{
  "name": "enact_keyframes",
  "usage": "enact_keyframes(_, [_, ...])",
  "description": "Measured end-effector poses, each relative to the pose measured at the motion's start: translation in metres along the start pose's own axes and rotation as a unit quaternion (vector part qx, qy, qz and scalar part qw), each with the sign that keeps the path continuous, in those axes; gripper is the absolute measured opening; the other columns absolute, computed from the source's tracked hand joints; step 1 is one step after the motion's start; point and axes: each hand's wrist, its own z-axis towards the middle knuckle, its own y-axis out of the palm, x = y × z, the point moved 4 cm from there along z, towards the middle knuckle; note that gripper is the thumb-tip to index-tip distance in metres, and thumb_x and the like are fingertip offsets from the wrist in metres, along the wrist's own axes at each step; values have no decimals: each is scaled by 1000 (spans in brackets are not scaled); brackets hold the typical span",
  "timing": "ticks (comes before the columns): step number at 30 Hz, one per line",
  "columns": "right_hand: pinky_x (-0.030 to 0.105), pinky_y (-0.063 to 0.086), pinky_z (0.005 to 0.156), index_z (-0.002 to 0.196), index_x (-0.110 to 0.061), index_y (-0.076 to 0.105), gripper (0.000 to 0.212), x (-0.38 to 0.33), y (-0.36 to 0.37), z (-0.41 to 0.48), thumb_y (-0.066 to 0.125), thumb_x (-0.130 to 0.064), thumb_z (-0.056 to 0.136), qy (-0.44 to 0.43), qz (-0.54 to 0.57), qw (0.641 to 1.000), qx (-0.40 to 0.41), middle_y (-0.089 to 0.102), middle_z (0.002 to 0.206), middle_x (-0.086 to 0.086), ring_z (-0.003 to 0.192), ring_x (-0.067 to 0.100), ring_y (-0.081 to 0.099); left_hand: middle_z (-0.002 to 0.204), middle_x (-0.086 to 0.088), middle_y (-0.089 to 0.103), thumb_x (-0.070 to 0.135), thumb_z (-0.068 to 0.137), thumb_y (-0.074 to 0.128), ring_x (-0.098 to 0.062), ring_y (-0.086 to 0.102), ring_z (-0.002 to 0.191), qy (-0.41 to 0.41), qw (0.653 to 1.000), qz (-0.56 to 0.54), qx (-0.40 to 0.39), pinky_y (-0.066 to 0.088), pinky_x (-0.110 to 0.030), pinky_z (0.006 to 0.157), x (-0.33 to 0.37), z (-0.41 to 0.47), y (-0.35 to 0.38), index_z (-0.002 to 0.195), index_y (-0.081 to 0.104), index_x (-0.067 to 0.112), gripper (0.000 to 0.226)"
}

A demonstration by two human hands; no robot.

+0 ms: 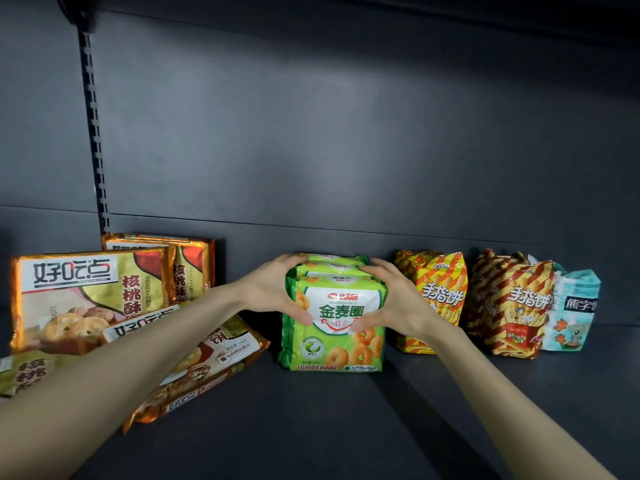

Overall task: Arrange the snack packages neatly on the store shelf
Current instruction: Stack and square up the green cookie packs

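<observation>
Both hands grip upright green packages (334, 327) showing golden rings.

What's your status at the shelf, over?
Left hand and right hand grip green packs, upright. Brown packs left, one lying flat under the left arm. Striped bags close on right.

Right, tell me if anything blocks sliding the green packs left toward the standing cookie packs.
Yes: an orange-brown plastic cookie package lies askew just left of the green plastic ring-snack packs, and its corner almost touches them.
</observation>
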Motion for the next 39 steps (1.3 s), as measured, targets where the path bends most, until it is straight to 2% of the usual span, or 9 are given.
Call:
enact_keyframes(4, [35, 12, 116, 144, -15, 33, 112, -7, -4, 0, 88, -44, 51, -25, -113, 993, -2, 27, 153, -5, 144, 15, 11, 145, 6, 32, 27, 57, 90, -8, 38, 121, 1, 1000, -20, -7, 34, -20, 99, 2, 0, 2, 145, 28, 23, 108])
enact_keyframes(9, [32, 21, 113, 145, -15, 32, 109, -10, -16, -4, 88, -41, 54, -10, -157, 987, -19, 34, 150, 4, 139, 21, 26, 145, 6, 28, 20, 58, 89, -7, 37, 121, 5, 999, -40, -18, 34, -19, 100, 11, 4, 12, 145, 30, 20, 105])
enact_keyframes(15, [34, 17, 115, 147, -20, 27, 109, -5, -21, -6, 86, -40, 58, -2, -179, 983, -51, 26, 154, 7, 144, 23, 17, 154, 4, 23, 36, 59, 88, -16, 28, 138, 15, 999, 44, 8, 22, -22, 110, 22, 9, 17, 145, 33, 22, 103])
enact_keyframes(18, [35, 27, 111, 145, -15, 30, 107, -10, -21, -4, 85, -44, 58, -15, -224, 973, -50, 35, 145, 3, 133, 22, 28, 145, 2, 21, 45, 58, 86, -22, 33, 133, 7, 996, 88, 2, 32, -35, 112, 25, 8, 17, 143, 34, 22, 102])
enact_keyframes(21, [34, 33, 106, 144, -13, 31, 105, -12, -20, -5, 83, -45, 59, -25, -242, 969, -43, 38, 136, 1, 124, 21, 31, 142, 3, 26, 51, 59, 83, -22, 39, 129, 21, 988, 156, 0, 36, -35, 107, 31, 5, 14, 145, 30, 21, 105])
enact_keyframes(26, [34, 22, 113, 148, -13, 19, 107, -11, -13, -13, 81, -40, 66, -55, -240, 967, -59, 29, 148, 2, 136, 22, 20, 151, 2, 25, 47, 57, 85, -19, 32, 135, 30, 976, 212, -38, 30, -33, 110, 37, 0, 20, 149, 11, 21, 121])
enact_keyframes(35, [32, 21, 113, 148, -16, 20, 107, -11, -10, -18, 81, -42, 64, -76, -268, 960, -27, 30, 150, -2, 137, 20, 19, 154, 1, 26, 39, 66, 82, -18, 32, 136, 46, 974, 221, -6, 28, -26, 109, 46, -10, 25, 149, 15, 17, 109])
enact_keyframes(37, [33, 16, 115, 148, -17, 19, 107, -11, -10, -19, 80, -45, 64, -76, -282, 956, -24, 29, 150, -2, 138, 21, 18, 156, 0, 23, 48, 67, 79, -20, 24, 140, 39, 963, 266, -5, 21, -31, 113, 45, -9, 23, 150, 13, 18, 110])
enact_keyframes(39, [38, 9, 117, 148, -18, 17, 108, -13, -11, -18, 79, -47, 65, -75, -307, 948, -34, 26, 151, -1, 140, 24, 15, 158, -1, 15, 62, 67, 71, -21, 8, 145, 43, 929, 367, 2, 4, -42, 118, 47, -8, 21, 150, 11, 18, 112])
